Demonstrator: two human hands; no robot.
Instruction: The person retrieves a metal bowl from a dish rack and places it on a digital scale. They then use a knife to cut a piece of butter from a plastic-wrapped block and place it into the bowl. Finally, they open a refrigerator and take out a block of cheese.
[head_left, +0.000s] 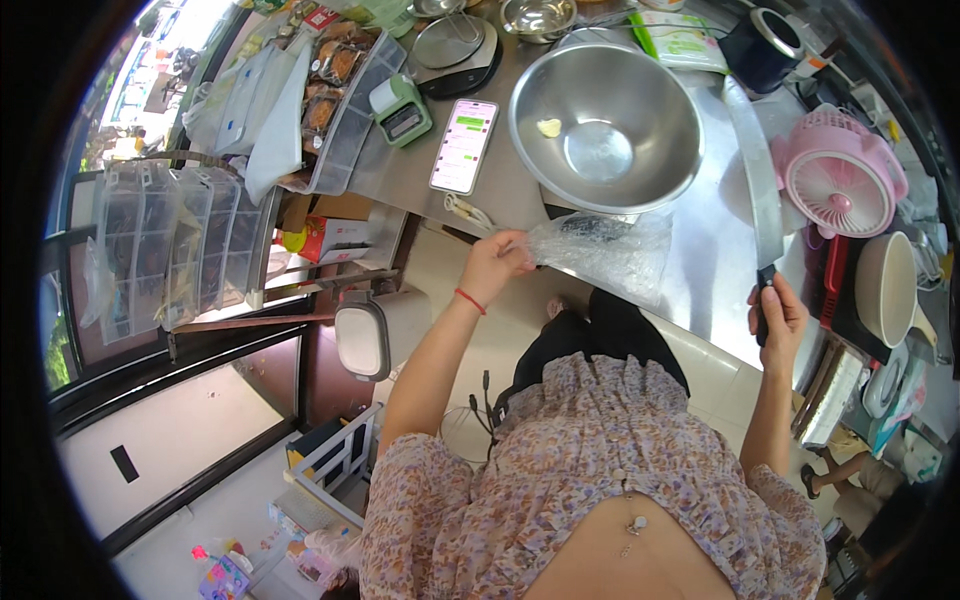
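My left hand (495, 259) pinches one end of a crumpled clear plastic bag (607, 244), which spreads along the front edge of the metal table. In my right hand (780, 315) is the black handle of a long-bladed knife (756, 172); its blade points away from me over the table. Between the hands and farther back stands a large stainless steel bowl (645, 112). One small pale yellow lump (549, 128) clings to the bowl's inner left wall. Part of a dark flat thing shows beneath the bowl, mostly hidden.
Left of the bowl lie a lit phone (464, 146), a green label printer (400, 110), a kitchen scale (454, 49) and a coiled cable (469, 211). A pink fan (838, 176) and a cream pan (886, 289) stand at the right. Another person's leg (832, 476) shows at lower right.
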